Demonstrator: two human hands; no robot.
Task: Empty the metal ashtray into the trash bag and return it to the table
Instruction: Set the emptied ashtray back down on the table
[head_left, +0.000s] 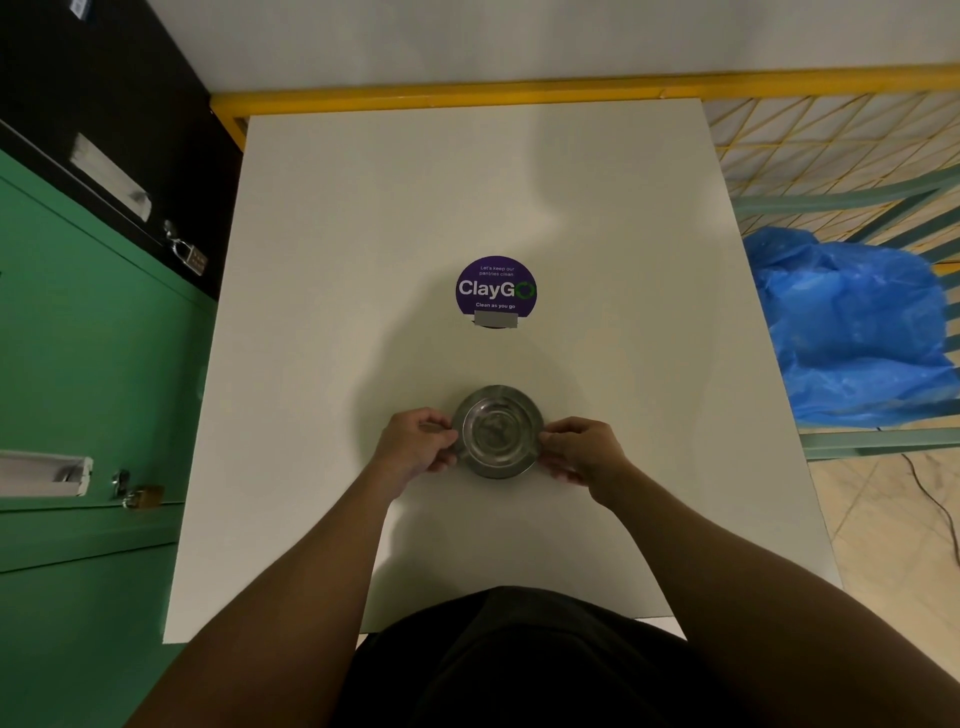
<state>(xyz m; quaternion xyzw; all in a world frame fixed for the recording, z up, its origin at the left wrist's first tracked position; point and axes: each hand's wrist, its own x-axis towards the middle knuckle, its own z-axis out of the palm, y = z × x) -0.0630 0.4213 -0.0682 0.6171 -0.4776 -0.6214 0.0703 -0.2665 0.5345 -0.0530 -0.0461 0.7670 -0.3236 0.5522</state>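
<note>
Now left hand (415, 447) and right hand (576, 449) fingers pinch metal ashtray (497, 431) rim between them on table (363, 260); lift level toward blue trash bag (852, 332), avoid spilling.

Round metal ashtray (497, 431) upright on white table (363, 260); blue trash bag (852, 327) beside table, right.

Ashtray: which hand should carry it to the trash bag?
Probably the right hand. Both hands pinch the ashtray rim, left hand opposite, but the blue trash bag sits off the table edge on the right side, so no cross-body reach.
</note>
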